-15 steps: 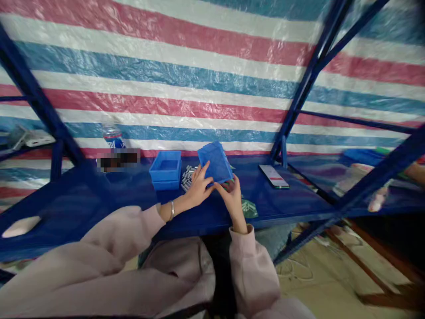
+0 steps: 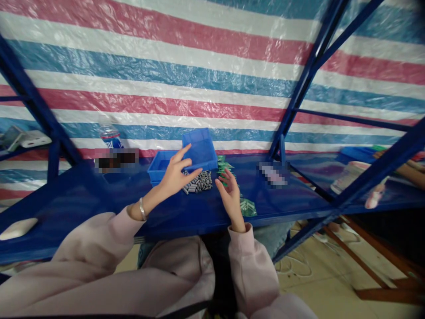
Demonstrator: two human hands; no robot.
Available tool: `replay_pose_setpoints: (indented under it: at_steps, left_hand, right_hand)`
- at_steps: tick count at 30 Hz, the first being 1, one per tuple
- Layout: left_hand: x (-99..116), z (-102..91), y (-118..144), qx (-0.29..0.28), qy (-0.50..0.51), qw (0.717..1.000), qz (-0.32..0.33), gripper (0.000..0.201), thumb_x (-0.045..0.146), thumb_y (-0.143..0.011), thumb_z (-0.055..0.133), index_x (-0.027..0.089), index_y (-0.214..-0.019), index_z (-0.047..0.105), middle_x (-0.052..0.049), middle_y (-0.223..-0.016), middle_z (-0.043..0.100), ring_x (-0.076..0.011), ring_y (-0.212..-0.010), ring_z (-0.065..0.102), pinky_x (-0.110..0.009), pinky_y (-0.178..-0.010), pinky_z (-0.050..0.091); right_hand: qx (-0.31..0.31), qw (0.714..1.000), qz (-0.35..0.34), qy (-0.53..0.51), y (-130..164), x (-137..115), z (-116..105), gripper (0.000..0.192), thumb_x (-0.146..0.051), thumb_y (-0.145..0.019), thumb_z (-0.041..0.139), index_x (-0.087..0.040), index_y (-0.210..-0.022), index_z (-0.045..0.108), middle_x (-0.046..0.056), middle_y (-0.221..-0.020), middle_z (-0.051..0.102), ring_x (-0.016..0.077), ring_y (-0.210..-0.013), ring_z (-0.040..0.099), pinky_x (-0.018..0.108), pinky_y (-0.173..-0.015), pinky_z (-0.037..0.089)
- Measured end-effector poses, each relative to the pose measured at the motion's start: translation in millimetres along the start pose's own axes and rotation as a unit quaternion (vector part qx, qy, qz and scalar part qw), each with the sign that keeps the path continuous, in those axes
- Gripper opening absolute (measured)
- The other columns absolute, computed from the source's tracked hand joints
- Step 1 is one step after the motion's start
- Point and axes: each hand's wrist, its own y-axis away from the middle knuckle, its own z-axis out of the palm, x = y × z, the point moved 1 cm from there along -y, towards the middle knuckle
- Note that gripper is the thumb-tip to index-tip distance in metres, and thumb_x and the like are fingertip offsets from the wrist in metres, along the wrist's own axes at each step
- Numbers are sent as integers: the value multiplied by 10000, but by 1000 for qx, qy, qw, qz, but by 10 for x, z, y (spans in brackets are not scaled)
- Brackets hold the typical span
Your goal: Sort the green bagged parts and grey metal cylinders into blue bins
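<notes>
A shallow blue plastic bin (image 2: 200, 148) is tilted, with its inside facing me, above a pile of small grey cylinders (image 2: 202, 181). My left hand (image 2: 175, 173) has it by the left side and lower edge, the thumb below and the fingers along the side. Behind that hand, another blue bin (image 2: 157, 165) sits on the table, partly covered. My right hand (image 2: 229, 191) is apart from the bin, fingers spread and nothing in them. Just beyond it lie several green packets (image 2: 222, 163). Close to its wrist is one more green packet (image 2: 248, 207).
The blue table (image 2: 133, 204) has a white rounded object (image 2: 18, 228) at its left. A water bottle (image 2: 111, 136) stands at the back, near a blurred-out patch. A pixelated item (image 2: 272, 173) lies at right, before blue frame posts (image 2: 295, 106). Another person's arm (image 2: 410, 173) shows far right.
The blue bin has moved left, toward the other bin, with my left hand. My right hand has let go of it and opened. The pile of cylinders is now more visible.
</notes>
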Motion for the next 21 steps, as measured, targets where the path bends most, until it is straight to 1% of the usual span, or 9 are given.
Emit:
replay_pose_setpoints:
  at_steps: [2,4,6,8,11,15,18,21]
  left_hand:
    - [-100,-199,-34,31,11,999,-16,357,383,-823,651,179,-602,459,-144,-1436,486,-276,-1264,526,-467,-1063,424]
    - [-218,-363,-44,59,10,998,-30,399,396,-795,675,185,-576,416,-131,-1407,520,-275,-1248,540,-459,-1064,427]
    - [-345,-487,-34,79,8,996,-47,426,411,-773,689,191,-565,389,-117,-1371,556,-277,-1231,555,-455,-1063,430]
    - [-472,-572,-8,85,4,994,-65,454,432,-758,695,197,-552,365,-102,-1343,581,-278,-1222,561,-449,-1064,432]
    - [-650,-649,41,76,-4,993,-88,488,469,-743,694,204,-536,340,-86,-1318,600,-278,-1210,568,-437,-1061,438]
    - [-851,-683,93,57,-16,992,-116,513,536,-717,687,212,-522,339,-81,-1311,604,-284,-1197,573,-432,-1068,434]
    - [-957,-674,118,27,-20,992,-122,527,612,-683,679,211,-518,381,-90,-1322,595,-292,-1190,577,-427,-1081,420]
    - [-1006,-660,140,5,-12,992,-127,539,663,-660,674,208,-529,417,-100,-1323,592,-299,-1187,577,-420,-1089,409]
  right_hand:
    - [-4,1000,-15,19,-1,-13,-3,544,-453,-775,706,-187,-1232,578,158,-1245,599,272,-1103,612,401,-848,557]
    - [-10,999,-32,42,-4,-27,-8,455,-441,-790,691,-175,-1155,628,150,-1188,630,264,-1073,623,389,-830,564]
    - [-15,997,-46,63,-6,-38,-15,388,-424,-802,682,-169,-1094,659,136,-1125,657,252,-1034,635,374,-813,570]
    - [-20,995,-55,77,-4,-44,-21,337,-411,-811,674,-173,-1049,677,121,-1083,677,243,-1008,645,366,-810,572]
    - [-34,993,-61,94,2,-42,-25,279,-395,-828,656,-181,-1004,691,105,-1046,699,236,-987,656,365,-820,568]
    - [-59,990,-59,110,12,-23,-21,250,-378,-846,638,-182,-988,698,98,-1016,717,233,-960,668,372,-832,560]
    - [-78,989,-54,115,16,-10,-19,241,-377,-849,631,-189,-984,700,90,-1008,724,233,-952,672,372,-829,559]
    - [-96,986,-56,123,20,2,-14,224,-368,-853,624,-196,-974,702,82,-999,725,233,-950,673,369,-820,558]
